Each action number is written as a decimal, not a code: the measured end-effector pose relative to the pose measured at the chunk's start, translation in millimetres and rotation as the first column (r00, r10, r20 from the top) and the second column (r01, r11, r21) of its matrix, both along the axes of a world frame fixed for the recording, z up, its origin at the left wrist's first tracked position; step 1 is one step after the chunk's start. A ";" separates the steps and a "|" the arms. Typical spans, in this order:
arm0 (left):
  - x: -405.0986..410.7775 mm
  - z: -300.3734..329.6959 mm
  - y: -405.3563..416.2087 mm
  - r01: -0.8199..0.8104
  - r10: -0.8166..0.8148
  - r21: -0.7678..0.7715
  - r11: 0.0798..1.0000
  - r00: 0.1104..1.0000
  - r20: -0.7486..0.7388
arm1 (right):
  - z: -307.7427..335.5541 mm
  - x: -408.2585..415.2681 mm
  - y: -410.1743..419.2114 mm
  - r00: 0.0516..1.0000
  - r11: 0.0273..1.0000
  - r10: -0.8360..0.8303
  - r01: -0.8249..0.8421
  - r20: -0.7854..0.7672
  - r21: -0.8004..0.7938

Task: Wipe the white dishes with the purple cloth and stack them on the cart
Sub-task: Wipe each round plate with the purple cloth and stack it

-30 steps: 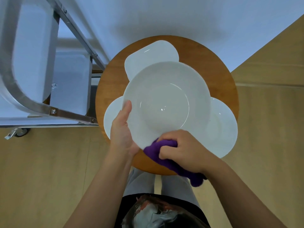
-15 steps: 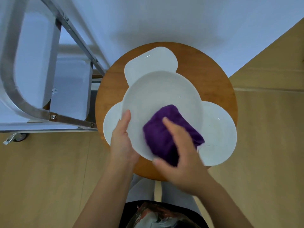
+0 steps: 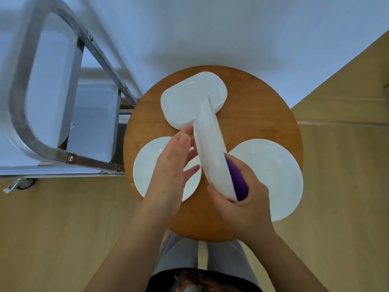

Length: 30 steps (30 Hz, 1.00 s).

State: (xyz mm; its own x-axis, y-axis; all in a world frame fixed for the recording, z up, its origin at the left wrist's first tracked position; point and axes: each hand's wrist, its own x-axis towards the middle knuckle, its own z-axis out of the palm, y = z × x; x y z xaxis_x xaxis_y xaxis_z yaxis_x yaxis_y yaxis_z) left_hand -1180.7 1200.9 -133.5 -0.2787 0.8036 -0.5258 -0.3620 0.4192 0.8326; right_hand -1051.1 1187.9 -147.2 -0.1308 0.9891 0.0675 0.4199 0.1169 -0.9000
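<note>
wiping is mid-flip: right hand (image 3: 242, 199) clamps purple cloth (image 3: 237, 182) to the edge-on white plate (image 3: 212, 148) above the round table (image 3: 263, 114), left hand (image 3: 174, 165) spread loose beside it, so next comes wiping its underside, then the cart (image 3: 69, 159).

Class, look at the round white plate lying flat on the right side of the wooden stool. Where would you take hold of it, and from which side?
Judging by its pose, grip the plate at its right rim, which overhangs the stool, so fingers can slip underneath. Come from the right, thumb on top; the right hand and its tilted dish crowd the left side.
</note>
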 end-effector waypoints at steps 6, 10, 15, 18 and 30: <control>-25.0 -59.4 -10.0 -0.233 0.259 -0.449 0.863 0.966 -0.005 | 4.4 7.2 14.9 0.857 0.895 -0.205 -0.030 -0.473 -0.444; -22.8 -75.6 -30.1 -0.048 0.234 -0.278 0.959 0.688 0.687 | -1.9 12.2 15.8 0.679 0.822 -0.314 -0.156 -0.664 -0.548; -27.3 -80.4 -41.6 -0.191 0.265 -0.184 0.964 0.669 0.695 | -7.9 32.0 19.9 0.649 0.713 -0.407 -0.214 -0.643 -0.668; -36.8 -73.4 -40.0 -0.217 0.295 -0.201 0.955 0.683 0.669 | -8.8 39.0 19.7 0.747 0.637 -0.411 -0.175 -0.523 -0.751; -58.9 -12.8 -23.3 -0.008 -0.008 0.157 0.988 0.995 0.098 | 43.9 13.7 24.3 0.949 0.932 0.035 -0.144 -0.314 -0.332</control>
